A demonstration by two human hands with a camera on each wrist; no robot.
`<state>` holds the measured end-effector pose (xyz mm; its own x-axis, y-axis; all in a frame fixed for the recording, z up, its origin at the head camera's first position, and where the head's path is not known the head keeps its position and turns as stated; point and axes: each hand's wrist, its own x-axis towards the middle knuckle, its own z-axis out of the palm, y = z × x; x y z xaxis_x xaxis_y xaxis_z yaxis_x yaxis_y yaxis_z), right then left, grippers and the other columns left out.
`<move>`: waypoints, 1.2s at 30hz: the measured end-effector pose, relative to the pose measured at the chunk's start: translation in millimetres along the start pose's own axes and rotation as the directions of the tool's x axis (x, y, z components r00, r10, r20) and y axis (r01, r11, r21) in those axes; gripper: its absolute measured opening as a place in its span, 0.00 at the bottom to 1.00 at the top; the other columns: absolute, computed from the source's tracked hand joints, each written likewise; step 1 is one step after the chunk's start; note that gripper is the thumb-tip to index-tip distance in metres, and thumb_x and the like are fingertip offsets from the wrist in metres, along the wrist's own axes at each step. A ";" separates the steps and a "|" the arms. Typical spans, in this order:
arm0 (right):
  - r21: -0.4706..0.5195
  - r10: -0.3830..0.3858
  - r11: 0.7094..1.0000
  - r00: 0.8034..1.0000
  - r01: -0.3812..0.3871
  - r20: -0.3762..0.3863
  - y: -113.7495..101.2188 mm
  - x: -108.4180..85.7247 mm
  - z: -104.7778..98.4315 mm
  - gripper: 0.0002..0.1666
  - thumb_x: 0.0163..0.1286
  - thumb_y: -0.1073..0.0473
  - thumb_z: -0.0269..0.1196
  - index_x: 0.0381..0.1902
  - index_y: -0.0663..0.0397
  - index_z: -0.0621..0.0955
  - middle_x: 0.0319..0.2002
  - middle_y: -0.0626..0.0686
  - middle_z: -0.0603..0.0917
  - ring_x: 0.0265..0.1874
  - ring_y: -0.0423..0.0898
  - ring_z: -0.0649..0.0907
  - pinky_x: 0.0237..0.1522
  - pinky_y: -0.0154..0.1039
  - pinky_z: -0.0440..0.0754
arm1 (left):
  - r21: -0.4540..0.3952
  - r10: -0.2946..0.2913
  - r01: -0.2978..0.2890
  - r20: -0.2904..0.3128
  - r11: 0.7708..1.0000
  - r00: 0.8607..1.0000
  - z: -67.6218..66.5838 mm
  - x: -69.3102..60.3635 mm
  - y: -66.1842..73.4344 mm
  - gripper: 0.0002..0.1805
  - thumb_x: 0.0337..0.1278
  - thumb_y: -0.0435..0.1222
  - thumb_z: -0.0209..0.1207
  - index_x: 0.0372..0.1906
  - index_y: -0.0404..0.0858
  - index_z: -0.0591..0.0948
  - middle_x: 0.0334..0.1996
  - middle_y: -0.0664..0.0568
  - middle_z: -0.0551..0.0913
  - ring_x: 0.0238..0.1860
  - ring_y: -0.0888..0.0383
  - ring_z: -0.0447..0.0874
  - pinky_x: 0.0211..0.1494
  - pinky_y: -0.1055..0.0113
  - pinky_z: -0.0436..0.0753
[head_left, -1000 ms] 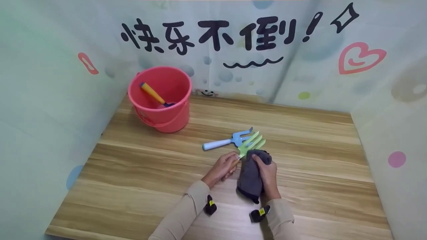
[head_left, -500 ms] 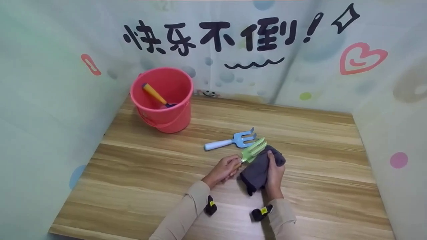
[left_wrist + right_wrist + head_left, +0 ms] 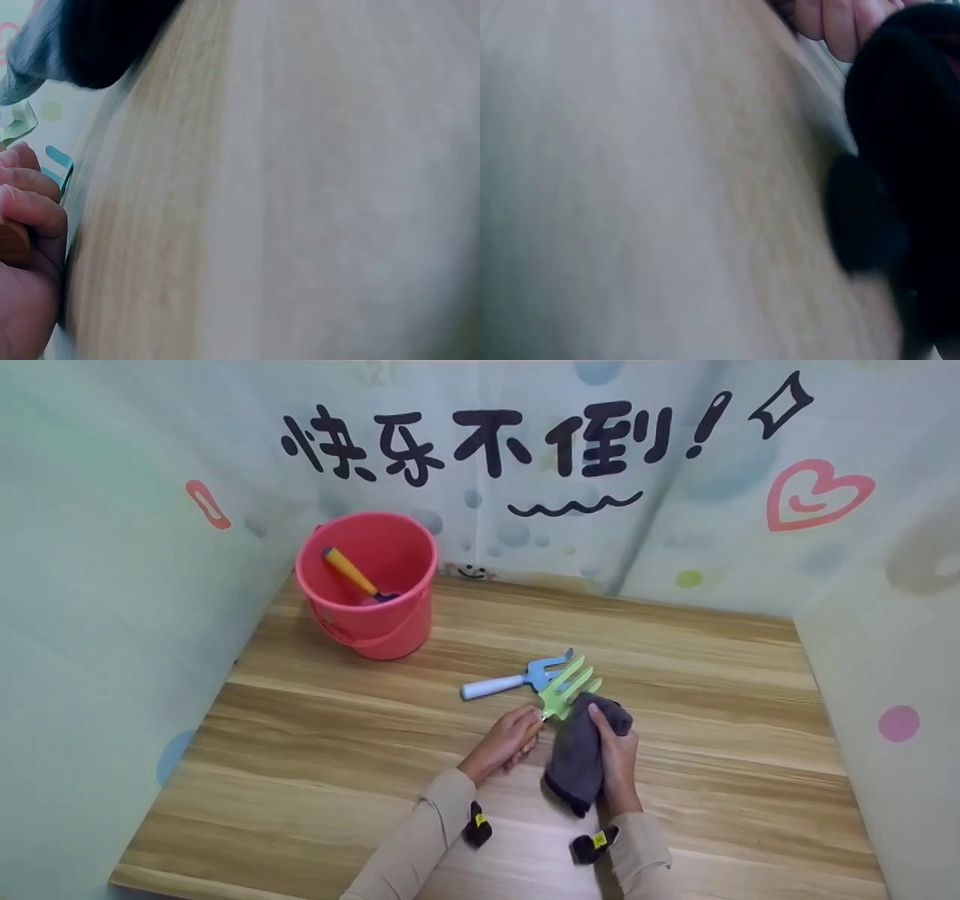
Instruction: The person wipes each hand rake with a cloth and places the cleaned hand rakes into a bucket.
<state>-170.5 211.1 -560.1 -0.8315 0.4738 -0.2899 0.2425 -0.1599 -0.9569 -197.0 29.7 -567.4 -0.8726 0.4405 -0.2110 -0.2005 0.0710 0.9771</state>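
Observation:
My left hand [image 3: 506, 740] grips a green garden fork [image 3: 556, 701] by its wooden handle, with the tines pointing up and to the right. In the left wrist view the fingers curl round the brown handle [image 3: 13, 241]. My right hand [image 3: 616, 757] holds a folded dark grey cloth [image 3: 577, 757], its thumb on top. The cloth's upper edge meets the right side of the fork head. Behind the fork a blue hand rake [image 3: 495, 685] with a pale handle lies on the table, its tines partly covered. Dark cloth [image 3: 907, 112] fills the right side of the right wrist view.
A pink bucket [image 3: 367, 622] stands at the back left of the wooden table [image 3: 315, 780]. Inside it leans a tool with a yellow handle [image 3: 351, 572]. Printed fabric walls [image 3: 480, 532] enclose the back and both sides.
The right hand and cloth have shifted right and up, then back down and left along the fork. The fork head has tilted and turned back, while the left hand stays round its handle.

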 end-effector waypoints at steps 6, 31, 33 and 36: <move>-0.102 -0.019 0.994 0.995 0.030 0.100 0.9 -3.2 4.1 0.26 0.54 0.45 0.69 0.41 0.61 0.80 0.27 0.47 0.83 0.26 0.40 0.82 0.34 0.33 0.81 | 0.007 0.009 -0.009 -0.018 1.000 1.000 0.6 1.0 -0.3 0.21 0.67 0.52 0.43 0.37 0.38 0.73 0.11 0.56 0.68 0.05 0.65 0.60 0.05 0.72 0.60; -0.354 -0.059 0.931 0.992 0.094 0.110 -0.1 -2.3 10.5 0.29 0.54 0.48 0.68 0.44 0.66 0.79 0.38 0.61 0.82 0.32 0.46 0.80 0.38 0.35 0.77 | 0.005 0.009 -0.009 -0.023 1.000 1.000 2.2 -0.7 0.7 0.18 0.66 0.50 0.46 0.37 0.38 0.74 0.10 0.55 0.67 0.05 0.65 0.58 0.05 0.72 0.58; -0.338 -0.059 0.937 0.994 0.088 0.096 -1.0 -2.3 9.9 0.28 0.54 0.48 0.68 0.44 0.65 0.80 0.38 0.60 0.82 0.32 0.45 0.79 0.38 0.35 0.77 | 0.011 0.011 -0.011 -0.023 1.000 1.000 2.2 -0.6 1.4 0.18 0.66 0.49 0.46 0.37 0.37 0.74 0.10 0.55 0.67 0.05 0.65 0.58 0.05 0.72 0.58; -0.275 -0.038 0.960 0.996 0.059 0.084 -1.2 -2.1 8.2 0.26 0.56 0.48 0.67 0.44 0.64 0.79 0.36 0.57 0.82 0.30 0.43 0.80 0.37 0.34 0.78 | 0.032 0.024 -0.023 -0.024 0.999 0.999 1.9 -0.8 1.1 0.18 0.66 0.48 0.46 0.37 0.36 0.74 0.10 0.55 0.67 0.05 0.66 0.58 0.04 0.72 0.58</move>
<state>-173.2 203.2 -558.2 -0.8792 0.4049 -0.2512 0.3205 0.1125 -0.9406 -195.7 31.1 -566.2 -0.8877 0.4201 -0.1885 -0.1663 0.0893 0.9820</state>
